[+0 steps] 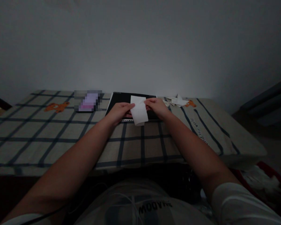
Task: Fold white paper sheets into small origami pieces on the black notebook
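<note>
A small white sheet of paper (139, 111) is held up between my two hands, its lower end hanging past the front edge of a black notebook (121, 99). My left hand (120, 112) pinches the paper's left edge, thumb on top. On the opposite edge, near the upper corner, my right hand (157, 107) grips it between thumb and fingers. The notebook lies flat on the table beneath both hands, with a row of holes along its near edge. Part of its cover is hidden by the hands and the paper.
Left of the notebook lies a phone (88, 102) with a lit, blurred-out screen. Several folded white paper pieces (176, 100) sit to the right. A checked tablecloth (67, 131) covers the table, which stands against a grey wall (140, 47). A red container (267, 170) stands low at right.
</note>
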{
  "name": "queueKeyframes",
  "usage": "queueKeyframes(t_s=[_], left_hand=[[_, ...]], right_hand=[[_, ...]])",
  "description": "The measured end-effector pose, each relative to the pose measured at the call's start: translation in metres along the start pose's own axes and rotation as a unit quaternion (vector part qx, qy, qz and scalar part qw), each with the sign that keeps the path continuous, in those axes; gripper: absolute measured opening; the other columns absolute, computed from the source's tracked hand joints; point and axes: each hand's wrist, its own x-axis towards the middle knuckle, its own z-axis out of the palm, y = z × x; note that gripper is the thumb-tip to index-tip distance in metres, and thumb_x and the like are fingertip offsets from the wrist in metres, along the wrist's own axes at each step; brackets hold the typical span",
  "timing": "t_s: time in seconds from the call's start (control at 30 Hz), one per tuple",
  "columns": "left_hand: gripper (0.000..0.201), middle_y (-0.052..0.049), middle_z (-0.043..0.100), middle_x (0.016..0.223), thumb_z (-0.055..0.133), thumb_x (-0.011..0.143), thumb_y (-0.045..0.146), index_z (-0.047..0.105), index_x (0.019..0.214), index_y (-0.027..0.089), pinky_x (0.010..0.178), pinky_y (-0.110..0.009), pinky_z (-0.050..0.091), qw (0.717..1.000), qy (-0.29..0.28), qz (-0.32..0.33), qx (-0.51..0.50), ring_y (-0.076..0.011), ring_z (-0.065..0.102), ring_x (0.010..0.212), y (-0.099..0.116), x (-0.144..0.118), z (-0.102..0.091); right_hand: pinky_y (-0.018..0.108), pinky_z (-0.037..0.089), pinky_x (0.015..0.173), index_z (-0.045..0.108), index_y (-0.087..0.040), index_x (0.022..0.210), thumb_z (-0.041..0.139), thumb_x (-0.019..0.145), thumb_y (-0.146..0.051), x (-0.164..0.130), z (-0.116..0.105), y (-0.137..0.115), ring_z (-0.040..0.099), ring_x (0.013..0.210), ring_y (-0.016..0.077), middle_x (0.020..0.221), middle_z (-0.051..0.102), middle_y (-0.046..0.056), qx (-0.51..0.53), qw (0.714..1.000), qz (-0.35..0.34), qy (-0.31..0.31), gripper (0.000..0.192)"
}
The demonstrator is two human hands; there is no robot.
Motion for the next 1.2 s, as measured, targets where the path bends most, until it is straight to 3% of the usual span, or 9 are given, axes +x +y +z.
queueKeyframes(t_s=[0.23,0.47,0.6,0.73,0.87,1.0,1.2], left_hand=[[0.026,-0.005,0.072,0.072,0.083,0.075,0.036,0.070,0.071,0.013,0.066,-0.027,0.059,0.999,0.022,0.034,0.026,-0.0126,0.065,0.062,-0.0051,0.0006,0.0007],[0.027,0.000,0.064,0.059,0.078,0.078,0.034,0.067,0.063,0.015,0.056,-0.023,0.051,0.981,0.099,0.108,0.128,-0.0122,0.058,0.055,0.0007,-0.0007,-0.0016],[0.025,0.001,0.061,0.056,0.072,0.081,0.030,0.066,0.062,0.015,0.051,-0.020,0.045,0.971,0.124,0.133,0.154,-0.0120,0.057,0.054,0.0028,-0.0017,-0.0023],[0.022,-0.001,0.067,0.065,0.074,0.081,0.030,0.067,0.067,0.014,0.058,-0.022,0.053,0.986,0.101,0.109,0.077,-0.0123,0.061,0.059,-0.0001,0.0005,-0.0011],[0.025,-0.006,0.074,0.081,0.080,0.079,0.037,0.070,0.081,0.014,0.065,-0.027,0.059,0.997,0.050,0.040,-0.032,-0.0151,0.068,0.069,-0.0035,0.0038,-0.0005],[0.026,-0.008,0.074,0.081,0.082,0.078,0.036,0.071,0.079,0.013,0.067,-0.027,0.060,0.999,0.016,-0.010,-0.027,-0.0150,0.069,0.070,-0.0027,0.0026,0.0007],[0.026,-0.005,0.073,0.075,0.085,0.075,0.033,0.067,0.069,0.015,0.074,-0.030,0.061,0.999,0.044,-0.002,0.006,-0.0145,0.068,0.070,-0.0042,0.0025,0.0012]], right_hand=[[0.023,0.051,0.059,0.071,-0.016,0.079,0.065,0.091,-0.016,0.0004,0.0014,-0.0020,0.059,0.057,0.0096,0.064,0.067,0.000,0.014,1.000,0.005,0.016,0.013],[0.022,0.054,0.062,0.073,-0.016,0.079,0.079,0.083,-0.028,-0.0022,-0.0010,0.0010,0.062,0.062,0.0093,0.071,0.071,0.002,0.040,0.996,0.037,-0.066,0.014],[0.023,0.055,0.065,0.075,-0.016,0.078,0.081,0.078,-0.021,-0.0035,-0.0005,0.0036,0.064,0.065,0.0111,0.072,0.073,0.003,0.014,0.994,0.051,-0.092,0.008],[0.026,0.055,0.066,0.075,-0.016,0.075,0.076,0.079,-0.018,-0.0045,0.0014,0.0028,0.063,0.063,0.0115,0.069,0.072,0.003,-0.002,0.996,0.038,-0.076,0.004],[0.026,0.055,0.066,0.075,-0.016,0.076,0.076,0.078,-0.020,-0.0034,-0.0001,0.0021,0.062,0.063,0.0114,0.069,0.072,0.001,-0.015,0.999,0.014,-0.044,0.004],[0.028,0.055,0.067,0.073,-0.016,0.075,0.076,0.080,-0.020,-0.0011,-0.0019,0.0032,0.062,0.063,0.0121,0.068,0.071,0.001,-0.015,0.999,0.004,-0.031,0.007],[0.026,0.054,0.063,0.074,-0.018,0.073,0.070,0.086,-0.012,-0.0016,0.0006,0.0031,0.060,0.059,0.0109,0.065,0.068,0.001,0.007,1.000,0.011,-0.022,0.015]])
